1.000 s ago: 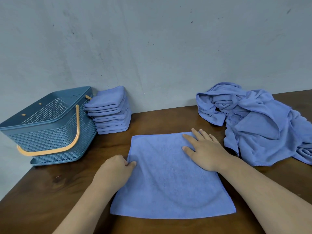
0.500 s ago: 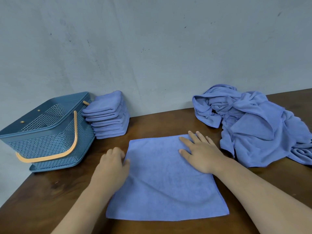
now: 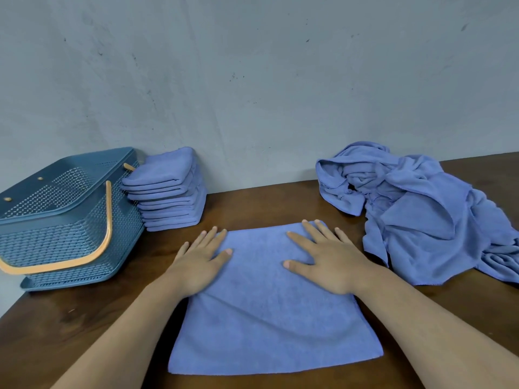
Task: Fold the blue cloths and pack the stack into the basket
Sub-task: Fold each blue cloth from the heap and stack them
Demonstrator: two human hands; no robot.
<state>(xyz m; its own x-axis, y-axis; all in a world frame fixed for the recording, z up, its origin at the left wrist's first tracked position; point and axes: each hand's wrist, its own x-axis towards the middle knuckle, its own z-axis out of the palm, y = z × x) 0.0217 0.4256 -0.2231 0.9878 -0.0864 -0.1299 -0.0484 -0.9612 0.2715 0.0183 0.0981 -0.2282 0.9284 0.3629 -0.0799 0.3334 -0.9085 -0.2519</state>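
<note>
A blue cloth (image 3: 269, 313) lies spread flat on the wooden table in front of me. My left hand (image 3: 200, 262) rests flat on its far left corner, fingers straight and partly over the table. My right hand (image 3: 325, 259) presses flat on its far right part, fingers spread. A stack of folded blue cloths (image 3: 168, 192) stands against the wall at the left. Next to it sits the blue perforated basket (image 3: 67, 220) with an orange handle, tilted toward me. A heap of unfolded blue cloths (image 3: 421, 211) lies at the right.
The grey wall (image 3: 252, 80) runs close behind the table. The table's left edge (image 3: 11, 307) passes just below the basket. Bare brown wood (image 3: 266, 203) shows between the stack and the heap.
My left hand has opened from a curled grip at the cloth's left edge and now lies flat on its far corner. The right hand stays flat on the cloth.
</note>
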